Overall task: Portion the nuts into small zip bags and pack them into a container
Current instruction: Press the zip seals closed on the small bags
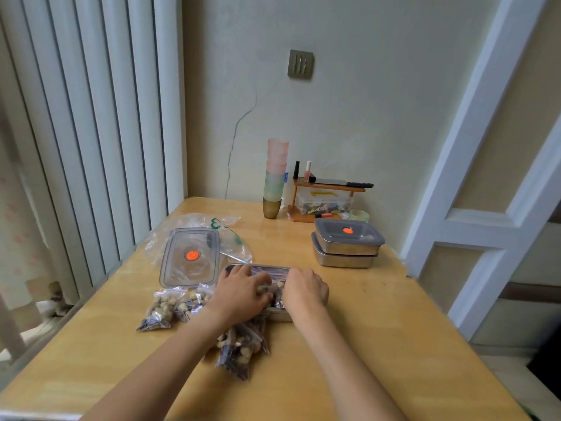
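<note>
A steel container (260,267) sits open at the table's middle with several zip bags of nuts inside. My left hand (243,291) and my right hand (305,288) both reach into it, fingers curled on a nut bag (271,290) between them. The hands hide most of the container. Two filled nut bags (173,308) lie to the left of my left arm. More filled bags (239,347) lie under my left wrist at the container's near side. The container's clear lid (191,258) with an orange valve rests at the left on a large plastic bag.
Two stacked lidded steel containers (346,246) stand at the right rear. A stack of plastic cups (274,180) and a small wooden shelf (326,192) with bottles and a box stand against the wall. A large clear plastic bag (230,235) lies under the lid.
</note>
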The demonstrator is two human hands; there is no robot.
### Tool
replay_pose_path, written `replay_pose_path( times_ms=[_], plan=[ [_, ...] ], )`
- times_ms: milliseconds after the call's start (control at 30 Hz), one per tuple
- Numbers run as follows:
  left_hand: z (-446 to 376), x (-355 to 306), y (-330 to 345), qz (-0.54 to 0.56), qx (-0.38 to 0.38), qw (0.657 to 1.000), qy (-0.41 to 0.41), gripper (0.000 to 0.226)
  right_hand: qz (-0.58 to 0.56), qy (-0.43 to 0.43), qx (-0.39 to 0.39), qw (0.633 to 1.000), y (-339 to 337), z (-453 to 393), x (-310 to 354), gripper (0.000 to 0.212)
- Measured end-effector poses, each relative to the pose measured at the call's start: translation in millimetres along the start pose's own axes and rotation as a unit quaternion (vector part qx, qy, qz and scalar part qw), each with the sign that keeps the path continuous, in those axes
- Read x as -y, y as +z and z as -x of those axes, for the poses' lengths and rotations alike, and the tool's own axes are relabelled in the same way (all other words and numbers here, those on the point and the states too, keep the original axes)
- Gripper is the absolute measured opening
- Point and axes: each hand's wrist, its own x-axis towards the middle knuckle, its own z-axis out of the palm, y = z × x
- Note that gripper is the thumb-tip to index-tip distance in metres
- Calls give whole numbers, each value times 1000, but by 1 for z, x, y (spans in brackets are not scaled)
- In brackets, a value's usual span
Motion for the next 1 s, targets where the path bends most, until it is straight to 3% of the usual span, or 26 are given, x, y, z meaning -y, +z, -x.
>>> replay_pose_path(
  times_ms=[100, 233, 367, 600, 900, 1000],
  plan=[
    [1, 2, 6, 11, -16, 1000, -6, 38, -44, -51, 6, 998, 0, 0, 0, 33],
    [1, 2, 6, 32, -22, 999, 0, 63, -89, -88, 40, 991, 5, -1, 0, 18],
    [0, 4, 5, 16, -21, 1000, 10, 39, -74, -85, 63, 992, 2, -6, 2, 22],
    [5, 6, 7, 52, -33, 998, -6, 33, -56, -62, 85, 993, 2, -10, 6, 22],
    [5, 7, 6, 36, 7, 999, -12, 36, 63, -70, 99, 991, 6, -11, 26, 57],
    [7, 15, 0, 137, -9, 991, 10, 45, 43, -73, 109, 990, 0, -14, 24, 49]
  ],
)
